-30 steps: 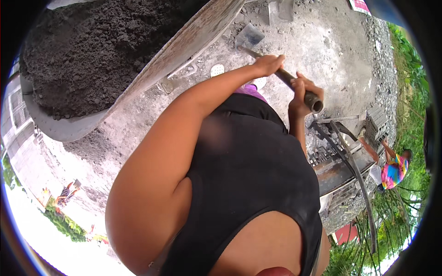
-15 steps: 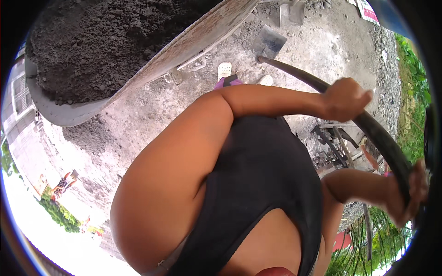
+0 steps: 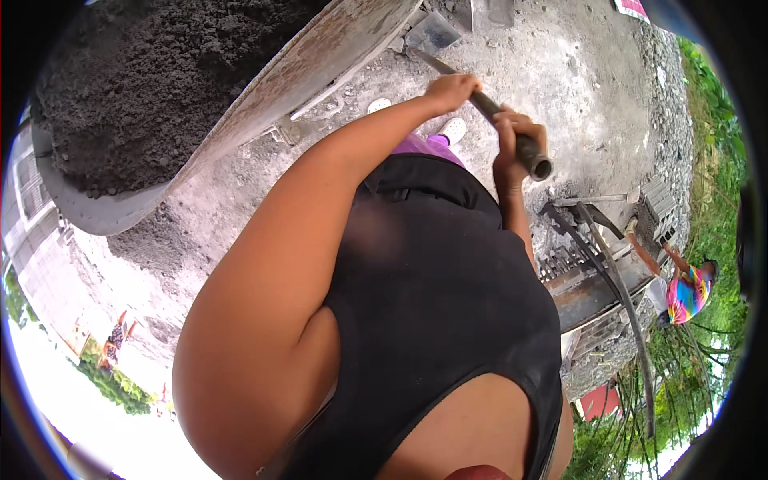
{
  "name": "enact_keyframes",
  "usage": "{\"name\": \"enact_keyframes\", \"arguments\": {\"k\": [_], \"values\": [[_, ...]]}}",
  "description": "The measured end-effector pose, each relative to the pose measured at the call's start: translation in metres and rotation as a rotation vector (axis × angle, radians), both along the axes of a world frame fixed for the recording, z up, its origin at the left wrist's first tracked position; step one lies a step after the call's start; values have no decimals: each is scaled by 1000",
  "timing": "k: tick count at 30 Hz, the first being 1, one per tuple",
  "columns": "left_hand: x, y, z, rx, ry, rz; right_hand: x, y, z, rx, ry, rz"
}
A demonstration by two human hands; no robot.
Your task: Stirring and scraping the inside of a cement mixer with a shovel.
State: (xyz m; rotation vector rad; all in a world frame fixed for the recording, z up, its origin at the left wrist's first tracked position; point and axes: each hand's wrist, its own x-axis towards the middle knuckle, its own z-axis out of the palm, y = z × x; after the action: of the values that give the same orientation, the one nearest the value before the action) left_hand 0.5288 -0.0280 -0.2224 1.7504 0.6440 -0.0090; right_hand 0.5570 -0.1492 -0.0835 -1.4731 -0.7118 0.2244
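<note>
A long-handled shovel slants across the upper middle, its hollow pipe-like handle point(image 3: 485, 106) ending close to my body. Its flat grey blade point(image 3: 433, 31) lies on the ground at the far end, beside the trough. My left hand point(image 3: 452, 92) is closed around the handle, farther along toward the blade. Nearer the butt end, my right hand point(image 3: 518, 140) wraps its fingers round the same handle. To the left stands a large metal trough point(image 3: 264, 104) heaped with dark grey, crumbly material point(image 3: 160, 88).
Another metal scoop-like piece point(image 3: 492, 12) lies beyond the blade. Wooden poles point(image 3: 620, 296) and a metal frame point(image 3: 584, 304) stand at right, where a person in a bright multicoloured shirt point(image 3: 690, 294) bends near grey blocks point(image 3: 660, 204). Another person point(image 3: 114, 342) is far left.
Both hands have swung forward and left with the shovel, and its blade has moved left toward the trough. The handle's butt end and the person in the multicoloured shirt now show.
</note>
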Motion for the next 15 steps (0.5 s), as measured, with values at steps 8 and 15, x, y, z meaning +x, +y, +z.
{"name": "enact_keyframes", "arguments": {"k": [8,15], "values": [[34,12,-1,434,-275,130,39,28,81,-1,28,96],[47,-27,161,-138,-666,-122,98,-13,293,192,-499,315]]}}
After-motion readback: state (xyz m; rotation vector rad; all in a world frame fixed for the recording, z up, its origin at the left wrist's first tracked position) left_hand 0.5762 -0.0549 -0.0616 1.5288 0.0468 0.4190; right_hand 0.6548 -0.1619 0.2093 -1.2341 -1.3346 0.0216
